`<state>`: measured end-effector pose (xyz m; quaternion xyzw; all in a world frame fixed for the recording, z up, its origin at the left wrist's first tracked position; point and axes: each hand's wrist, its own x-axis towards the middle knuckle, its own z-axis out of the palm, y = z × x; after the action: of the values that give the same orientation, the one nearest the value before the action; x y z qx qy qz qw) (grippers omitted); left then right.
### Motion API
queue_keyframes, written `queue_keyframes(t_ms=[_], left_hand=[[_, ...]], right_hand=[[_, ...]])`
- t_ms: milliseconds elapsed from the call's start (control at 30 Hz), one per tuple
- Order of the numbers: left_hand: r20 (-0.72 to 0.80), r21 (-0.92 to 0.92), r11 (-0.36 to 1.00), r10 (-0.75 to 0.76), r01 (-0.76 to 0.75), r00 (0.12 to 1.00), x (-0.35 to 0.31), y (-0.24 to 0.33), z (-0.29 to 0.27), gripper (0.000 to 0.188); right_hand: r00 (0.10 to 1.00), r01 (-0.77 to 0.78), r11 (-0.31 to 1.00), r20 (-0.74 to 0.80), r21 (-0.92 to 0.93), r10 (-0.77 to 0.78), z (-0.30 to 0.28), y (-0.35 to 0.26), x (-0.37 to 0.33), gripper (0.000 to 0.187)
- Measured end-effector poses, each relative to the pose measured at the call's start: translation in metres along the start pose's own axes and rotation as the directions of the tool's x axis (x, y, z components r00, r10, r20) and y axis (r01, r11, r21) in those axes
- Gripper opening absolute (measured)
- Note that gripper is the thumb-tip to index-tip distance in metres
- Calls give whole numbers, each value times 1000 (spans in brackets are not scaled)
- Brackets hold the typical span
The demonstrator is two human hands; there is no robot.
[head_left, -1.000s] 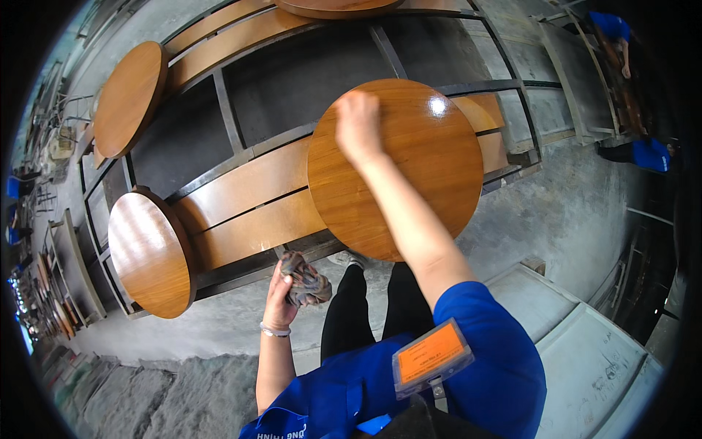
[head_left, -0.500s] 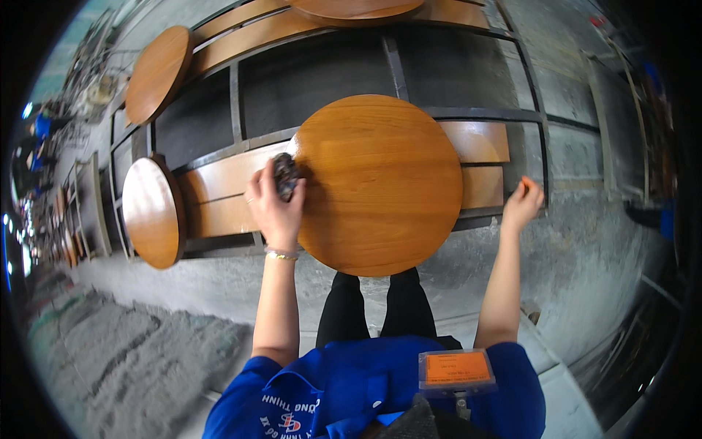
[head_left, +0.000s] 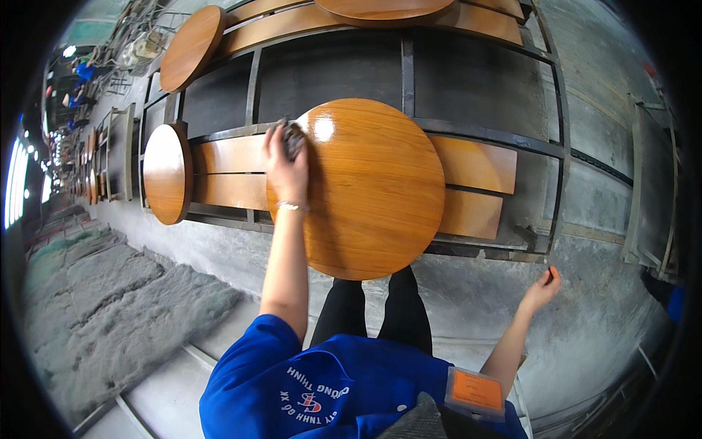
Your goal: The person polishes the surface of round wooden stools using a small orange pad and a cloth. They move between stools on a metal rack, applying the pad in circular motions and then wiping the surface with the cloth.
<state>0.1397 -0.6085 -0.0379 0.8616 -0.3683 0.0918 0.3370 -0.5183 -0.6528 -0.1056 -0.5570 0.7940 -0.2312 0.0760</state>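
A round wooden tabletop (head_left: 373,190), with glossy brown grain and a bright reflection near its far left, lies in front of me. My left hand (head_left: 287,172) grips a dark, mottled, crumpled wad (head_left: 294,140) at the tabletop's far left edge. Whether the wad is cloth or a scouring material I cannot tell. Off to the right, away from the tabletop, my right hand (head_left: 540,291) has its fingers pinched together. A small dark spot shows at those fingertips, too small to name.
Under the tabletop runs a dark metal frame (head_left: 482,134) bearing wooden planks (head_left: 479,164). Smaller round wooden tops rest at the left (head_left: 167,174) and far left (head_left: 191,50); another large top (head_left: 384,9) lies at the far side. Grey matting (head_left: 146,307) covers floor at left.
My left hand has moved the wad farther away along the tabletop's left edge. My right hand has swung nearer to me and outward to the right. The whole view has shifted slightly.
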Motion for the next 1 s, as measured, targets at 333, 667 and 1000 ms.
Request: queue_keyframes(t_ms=[333, 667, 1000], left_hand=[[165, -81, 947, 322, -312, 932, -48, 123, 66, 52], [-50, -23, 991, 132, -134, 990, -11, 136, 99, 50], [-123, 244, 937, -226, 250, 967, -3, 66, 42, 55]], right_hand=[[996, -81, 996, -24, 45, 82, 2, 46, 17, 23], [977, -205, 978, -67, -44, 202, -23, 136, 23, 23], [976, -213, 974, -72, -82, 207, -25, 157, 26, 25]])
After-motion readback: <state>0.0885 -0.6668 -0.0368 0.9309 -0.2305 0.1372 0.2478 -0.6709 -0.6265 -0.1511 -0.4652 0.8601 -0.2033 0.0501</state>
